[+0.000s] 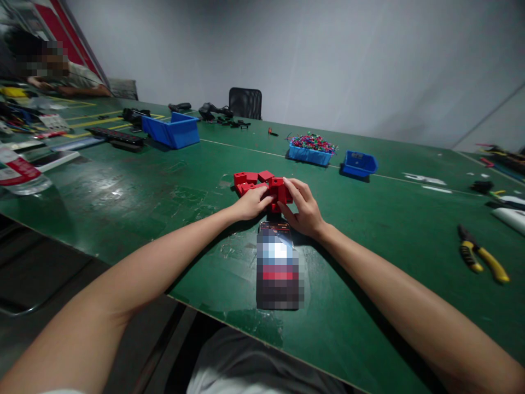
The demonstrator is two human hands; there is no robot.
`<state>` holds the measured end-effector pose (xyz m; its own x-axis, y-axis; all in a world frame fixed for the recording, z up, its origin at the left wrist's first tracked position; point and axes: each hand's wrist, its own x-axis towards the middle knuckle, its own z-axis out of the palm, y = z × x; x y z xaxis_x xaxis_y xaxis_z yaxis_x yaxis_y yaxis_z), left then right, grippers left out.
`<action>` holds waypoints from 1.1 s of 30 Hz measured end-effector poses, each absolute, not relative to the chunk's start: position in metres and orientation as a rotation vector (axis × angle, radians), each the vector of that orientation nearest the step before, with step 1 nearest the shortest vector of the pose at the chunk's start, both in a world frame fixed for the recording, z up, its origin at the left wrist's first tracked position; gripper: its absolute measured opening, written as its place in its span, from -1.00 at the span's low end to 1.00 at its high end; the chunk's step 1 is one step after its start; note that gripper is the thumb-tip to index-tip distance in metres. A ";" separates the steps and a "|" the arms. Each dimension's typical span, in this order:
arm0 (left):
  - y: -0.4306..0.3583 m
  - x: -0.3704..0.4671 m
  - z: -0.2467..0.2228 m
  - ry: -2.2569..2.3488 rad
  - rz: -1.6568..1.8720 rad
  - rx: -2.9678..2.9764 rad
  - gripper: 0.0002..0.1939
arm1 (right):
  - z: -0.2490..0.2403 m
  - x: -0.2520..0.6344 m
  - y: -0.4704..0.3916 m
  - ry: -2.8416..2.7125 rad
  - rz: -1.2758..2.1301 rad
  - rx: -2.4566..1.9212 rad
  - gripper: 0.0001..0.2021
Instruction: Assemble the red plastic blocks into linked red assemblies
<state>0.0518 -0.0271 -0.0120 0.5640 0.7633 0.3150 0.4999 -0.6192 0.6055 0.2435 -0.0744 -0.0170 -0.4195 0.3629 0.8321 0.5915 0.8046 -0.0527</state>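
Several small red blocks [247, 178] lie bunched together on the green tabletop, some with dark holes in them. My left hand [253, 204] is at the near side of the bunch, its fingers closed against a red block [277, 184]. From the right, my right hand [304, 208] grips the same part of the cluster, thumb in front and fingers along the far side. Where one block ends and another begins under my fingers is hard to make out. Just below my hands lies a phone [274, 268] with a lit, blurred screen.
Beyond my hands stand a blue bin of colourful wire pieces [311, 155], a smaller blue bin [360, 164] and a larger blue bin [172, 132]. Yellow-handled pliers [479, 254] lie at right. A plastic bottle [20, 172] is at left; a person [77, 79] leans on the table far left.
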 end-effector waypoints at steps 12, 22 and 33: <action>-0.027 0.053 -0.013 1.021 0.776 2.335 -0.82 | -0.017 0.246 -0.071 -2.054 -0.332 -0.678 -0.37; -0.025 0.052 -0.014 1.013 0.795 2.318 -0.79 | -0.020 0.245 -0.070 -2.055 -0.294 -0.700 -0.37; -0.025 0.051 -0.012 0.996 0.765 2.354 -0.76 | -0.019 0.243 -0.071 -2.016 -0.253 -0.762 -0.37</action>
<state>0.0508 -0.0252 -0.0121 0.5811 0.7535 0.3076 0.4919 -0.6263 0.6048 0.2432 -0.0713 -0.0186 -0.3715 0.4141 0.8310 0.6064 0.7859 -0.1205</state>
